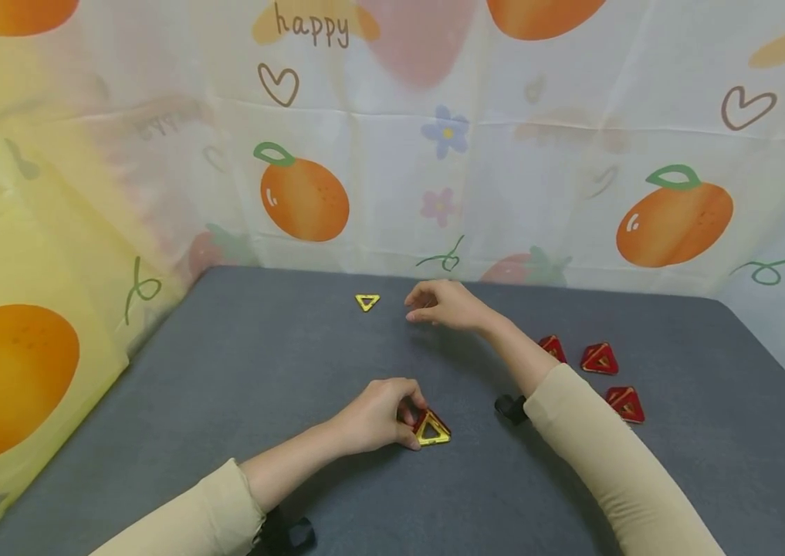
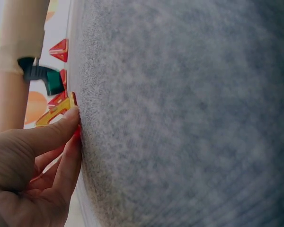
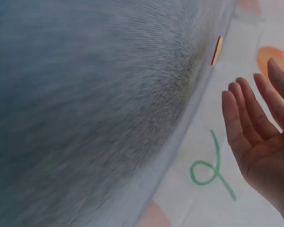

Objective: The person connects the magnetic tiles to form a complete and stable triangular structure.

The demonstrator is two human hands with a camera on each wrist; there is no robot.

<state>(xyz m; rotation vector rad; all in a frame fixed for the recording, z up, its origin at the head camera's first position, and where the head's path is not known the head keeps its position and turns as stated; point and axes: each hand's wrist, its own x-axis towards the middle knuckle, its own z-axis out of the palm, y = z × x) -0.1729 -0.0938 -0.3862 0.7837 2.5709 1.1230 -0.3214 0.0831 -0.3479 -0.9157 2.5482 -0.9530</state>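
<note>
My left hand (image 1: 380,415) pinches a small triangular piece (image 1: 442,439) between thumb and fingers, low at the table. Its near face is a yellow triangle frame; red shows behind it. The left wrist view gives the same yellow frame (image 2: 54,115), with the thumb along its edge and red beside the fingertips. Farther back, my right hand (image 1: 449,306) hovers over the table, fingers spread and nothing between them. To its left lies a single flat yellow triangle (image 1: 367,302), which appears edge-on as a thin strip (image 3: 217,50) in the right wrist view.
Several red triangular pyramids stand at the right: one (image 1: 599,358), another (image 1: 625,404) nearer, and a third (image 1: 552,348) partly behind the right forearm. The dark grey table (image 1: 260,347) ends against a fruit-print curtain (image 1: 378,255) at back and left.
</note>
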